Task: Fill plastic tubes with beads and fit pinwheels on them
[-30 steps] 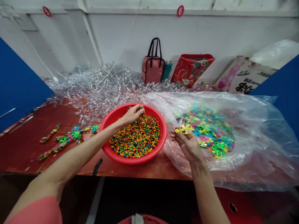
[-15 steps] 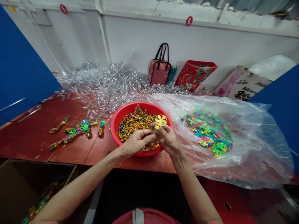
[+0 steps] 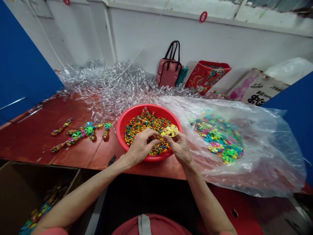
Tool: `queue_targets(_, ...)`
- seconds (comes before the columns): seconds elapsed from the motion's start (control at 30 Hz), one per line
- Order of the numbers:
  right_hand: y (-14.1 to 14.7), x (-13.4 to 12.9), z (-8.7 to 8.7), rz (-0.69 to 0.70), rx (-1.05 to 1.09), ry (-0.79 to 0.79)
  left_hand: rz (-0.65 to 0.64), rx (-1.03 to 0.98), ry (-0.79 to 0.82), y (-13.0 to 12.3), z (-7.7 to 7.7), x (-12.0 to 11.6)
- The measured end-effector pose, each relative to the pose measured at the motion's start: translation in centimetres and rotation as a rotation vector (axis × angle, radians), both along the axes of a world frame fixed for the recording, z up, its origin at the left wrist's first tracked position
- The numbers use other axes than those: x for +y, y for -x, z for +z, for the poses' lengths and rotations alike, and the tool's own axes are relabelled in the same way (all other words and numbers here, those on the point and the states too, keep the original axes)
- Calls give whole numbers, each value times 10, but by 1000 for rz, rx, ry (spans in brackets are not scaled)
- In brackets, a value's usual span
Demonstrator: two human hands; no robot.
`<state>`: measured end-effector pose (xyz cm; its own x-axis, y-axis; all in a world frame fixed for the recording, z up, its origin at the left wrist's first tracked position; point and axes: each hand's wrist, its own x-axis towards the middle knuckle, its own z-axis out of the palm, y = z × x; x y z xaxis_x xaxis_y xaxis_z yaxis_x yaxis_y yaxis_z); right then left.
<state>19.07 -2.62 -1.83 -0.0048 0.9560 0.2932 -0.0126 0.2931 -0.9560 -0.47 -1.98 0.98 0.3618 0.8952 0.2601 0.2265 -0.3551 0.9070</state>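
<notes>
My right hand (image 3: 179,147) pinches a yellow plastic pinwheel (image 3: 171,130) by its short stem, above the right rim of a red plastic basin (image 3: 121,130). My left hand (image 3: 140,147) hangs over the basin, its curled fingertips reaching toward that stem. Whatever those fingers hold is hidden. Multicoloured round beads (image 3: 144,129) fill the basin, with a few clear bead-filled tubes (image 3: 146,113) lying on them. To the right, a clear plastic bag (image 3: 266,163) holds a heap of loose coloured pinwheels (image 3: 217,140).
Bead-filled sticks with pinwheels (image 3: 80,133) lie on the red-brown table (image 3: 36,143). A heap of clear plastic tubes (image 3: 105,88) lies behind. A cardboard box (image 3: 36,195) below left holds similar sticks. Bags (image 3: 168,70) lean on the wall; blue partitions (image 3: 24,65) flank the table.
My left hand has come out of the beads to the pinwheel beside my right hand. Both hands have moved over the basin, and the pinwheel has tilted sideways.
</notes>
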Motion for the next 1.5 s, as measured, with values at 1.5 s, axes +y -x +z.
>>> queue_targets(1.5, -1, -38, 16, -87, -86, -217, -12, 116, -52, -20, 14, -25)
